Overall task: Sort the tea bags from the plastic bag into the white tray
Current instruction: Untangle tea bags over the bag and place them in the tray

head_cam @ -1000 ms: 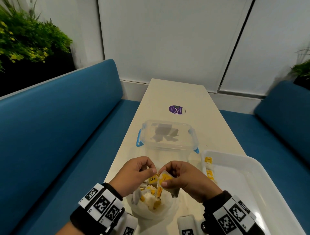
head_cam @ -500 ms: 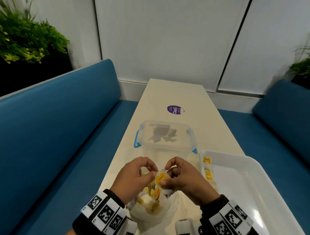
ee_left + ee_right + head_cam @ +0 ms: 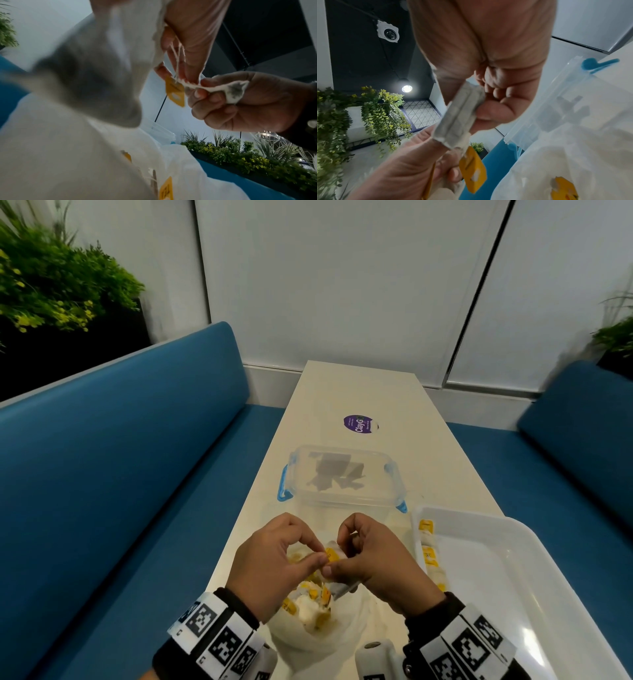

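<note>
Head view, from our left: our left hand (image 3: pixel 270 566) pinches the strings and yellow tag (image 3: pixel 175 91) of a tea bag (image 3: pixel 228 90), thumb meeting fingertips. Below and between our hands sits the plastic bag (image 3: pixel 318 631), open at the top, with a heap of tea bags and yellow tags inside. Our right hand (image 3: pixel 380 563) grips the pouch of that same tea bag between thumb and curled fingers, just above the plastic bag's mouth. Beyond our hands stands a clear box (image 3: pixel 342 477) with blue clips; a few dark pieces lie in it. To our right is the white tray (image 3: pixel 534 546), where a row of tea bags (image 3: pixel 430 553) with yellow tags lies along its left wall.
</note>
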Tool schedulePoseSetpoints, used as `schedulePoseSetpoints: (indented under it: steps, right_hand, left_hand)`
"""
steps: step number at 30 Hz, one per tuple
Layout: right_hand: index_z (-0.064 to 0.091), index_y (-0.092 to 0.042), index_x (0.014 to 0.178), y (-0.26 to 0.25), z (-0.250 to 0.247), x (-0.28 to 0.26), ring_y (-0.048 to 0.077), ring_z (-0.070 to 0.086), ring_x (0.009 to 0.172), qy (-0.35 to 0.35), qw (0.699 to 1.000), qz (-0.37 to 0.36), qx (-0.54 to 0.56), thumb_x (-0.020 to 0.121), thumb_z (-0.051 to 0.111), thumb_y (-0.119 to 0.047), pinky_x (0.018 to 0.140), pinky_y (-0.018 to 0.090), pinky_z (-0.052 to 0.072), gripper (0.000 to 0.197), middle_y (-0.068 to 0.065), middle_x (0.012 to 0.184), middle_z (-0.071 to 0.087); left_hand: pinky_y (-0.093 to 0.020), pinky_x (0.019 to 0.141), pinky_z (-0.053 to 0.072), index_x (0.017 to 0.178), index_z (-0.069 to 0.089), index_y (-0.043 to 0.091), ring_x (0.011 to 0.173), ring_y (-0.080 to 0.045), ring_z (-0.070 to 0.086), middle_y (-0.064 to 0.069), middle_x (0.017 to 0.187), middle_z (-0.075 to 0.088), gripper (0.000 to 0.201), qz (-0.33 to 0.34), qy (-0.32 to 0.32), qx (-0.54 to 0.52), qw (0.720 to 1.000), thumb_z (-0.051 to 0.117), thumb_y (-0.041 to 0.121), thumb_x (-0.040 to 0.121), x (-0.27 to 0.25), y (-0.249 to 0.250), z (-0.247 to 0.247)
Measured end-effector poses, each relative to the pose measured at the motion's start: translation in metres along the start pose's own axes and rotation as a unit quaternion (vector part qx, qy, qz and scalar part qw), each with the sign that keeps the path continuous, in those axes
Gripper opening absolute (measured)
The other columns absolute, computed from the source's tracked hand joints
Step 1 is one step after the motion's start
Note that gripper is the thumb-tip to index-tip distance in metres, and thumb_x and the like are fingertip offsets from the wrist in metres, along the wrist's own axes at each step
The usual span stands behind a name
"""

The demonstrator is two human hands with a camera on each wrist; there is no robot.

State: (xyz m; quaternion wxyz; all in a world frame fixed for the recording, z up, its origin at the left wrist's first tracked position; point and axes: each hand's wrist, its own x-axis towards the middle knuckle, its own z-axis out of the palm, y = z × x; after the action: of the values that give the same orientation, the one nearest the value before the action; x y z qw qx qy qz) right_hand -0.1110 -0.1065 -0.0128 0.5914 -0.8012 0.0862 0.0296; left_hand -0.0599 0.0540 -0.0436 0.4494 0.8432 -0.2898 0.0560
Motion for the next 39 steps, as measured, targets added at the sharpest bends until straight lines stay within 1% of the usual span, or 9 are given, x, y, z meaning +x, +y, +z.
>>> schedulePoseSetpoints:
  steps: [3, 8, 12, 14, 18, 24, 30, 34, 39]
  right_hand:
    - [0.049, -0.014, 0.075, -0.006, 0.001, -0.003, 0.001, 0.047, 0.042, -0.004, 1.000, -0.013, -0.023, 0.064, 0.080, 0.003, 0.045, 0.017, 0.042, 0.037, -0.001, 0.058, 0.049]
    - [0.056, -0.017, 0.073, -0.009, 0.003, -0.006, 0.000, 0.040, 0.043, -0.018, 0.998, -0.027, -0.056, 0.062, 0.082, 0.002, 0.047, 0.015, 0.038, 0.034, -0.007, 0.056, 0.046]
    - [0.061, -0.017, 0.076, -0.009, 0.003, -0.008, 0.000, 0.045, 0.046, -0.023, 0.998, -0.016, -0.053, 0.065, 0.081, 0.000, 0.052, 0.017, 0.041, 0.028, -0.011, 0.054, 0.051]
    - [0.062, -0.015, 0.076, -0.007, 0.004, -0.008, 0.005, 0.056, 0.053, -0.009, 0.999, -0.009, -0.030, 0.069, 0.077, 0.004, 0.054, 0.022, 0.048, 0.026, -0.005, 0.061, 0.059]
    - [0.062, -0.013, 0.074, -0.005, 0.005, -0.008, 0.017, 0.061, 0.056, 0.027, 0.999, 0.008, -0.015, 0.071, 0.075, 0.003, 0.049, 0.023, 0.049, 0.021, 0.007, 0.068, 0.063]
    - [0.063, -0.010, 0.074, -0.006, 0.008, -0.009, 0.014, 0.060, 0.050, 0.044, 0.999, 0.019, -0.011, 0.070, 0.076, 0.004, 0.047, 0.022, 0.049, 0.020, 0.007, 0.066, 0.062]
    - [0.067, -0.012, 0.083, -0.006, 0.011, -0.014, 0.015, 0.066, 0.060, 0.003, 1.000, 0.012, 0.020, 0.069, 0.072, 0.012, 0.063, 0.027, 0.057, 0.028, 0.004, 0.077, 0.069]
    - [0.064, -0.015, 0.084, -0.004, 0.012, -0.015, 0.014, 0.066, 0.064, 0.015, 1.000, -0.006, 0.021, 0.070, 0.074, 0.009, 0.063, 0.027, 0.057, 0.030, 0.005, 0.077, 0.067]
    - [0.056, -0.013, 0.080, -0.002, 0.014, -0.015, 0.009, 0.053, 0.055, 0.060, 0.998, 0.000, -0.003, 0.065, 0.081, 0.003, 0.057, 0.027, 0.054, 0.033, 0.003, 0.067, 0.054]
  left_hand:
    - [-0.013, 0.064, 0.040, 0.065, 0.059, 0.042, 0.085, 0.002, 0.054, 0.020, 0.084, 0.058, 0.021, 0.005, -0.007, 0.024, 1.000, 0.075, 0.032, 0.075, 0.000, 0.000, 0.000]
    - [-0.013, 0.063, 0.034, 0.079, 0.057, 0.033, 0.080, 0.008, 0.047, 0.018, 0.084, 0.054, 0.009, -0.010, -0.056, 0.043, 0.997, 0.061, 0.033, 0.086, 0.003, -0.002, 0.002]
    - [-0.019, 0.064, 0.040, 0.083, 0.055, 0.029, 0.066, -0.004, 0.048, 0.013, 0.084, 0.055, 0.008, -0.050, -0.094, -0.029, 0.994, 0.055, 0.029, 0.091, 0.003, -0.006, 0.004]
    - [-0.023, 0.063, 0.044, 0.083, 0.055, 0.027, 0.062, -0.010, 0.048, 0.009, 0.080, 0.056, 0.009, -0.067, -0.091, -0.084, 0.990, 0.054, 0.025, 0.092, 0.003, -0.008, 0.004]
    - [-0.014, 0.055, 0.036, 0.081, 0.052, 0.023, 0.053, -0.001, 0.040, 0.010, 0.067, 0.048, 0.014, -0.074, -0.077, -0.121, 0.987, 0.050, 0.019, 0.094, 0.001, -0.006, 0.005]
    - [-0.015, 0.060, 0.041, 0.081, 0.052, 0.018, 0.065, -0.007, 0.046, 0.005, 0.074, 0.052, 0.015, -0.081, -0.050, -0.154, 0.984, 0.049, 0.010, 0.094, 0.000, -0.003, 0.003]
    - [-0.011, 0.061, 0.040, 0.078, 0.052, 0.015, 0.061, 0.002, 0.048, 0.007, 0.069, 0.055, 0.017, -0.089, -0.042, -0.142, 0.985, 0.049, 0.007, 0.093, 0.000, -0.002, 0.002]
    - [-0.017, 0.066, 0.044, 0.080, 0.054, 0.018, 0.065, 0.000, 0.052, 0.008, 0.069, 0.057, 0.017, -0.110, -0.048, -0.161, 0.980, 0.052, 0.005, 0.091, 0.000, -0.004, 0.003]
    - [-0.030, 0.073, 0.048, 0.086, 0.055, 0.023, 0.074, -0.014, 0.054, 0.003, 0.079, 0.058, 0.021, -0.122, -0.032, -0.180, 0.975, 0.053, 0.002, 0.088, -0.001, -0.003, 0.002]
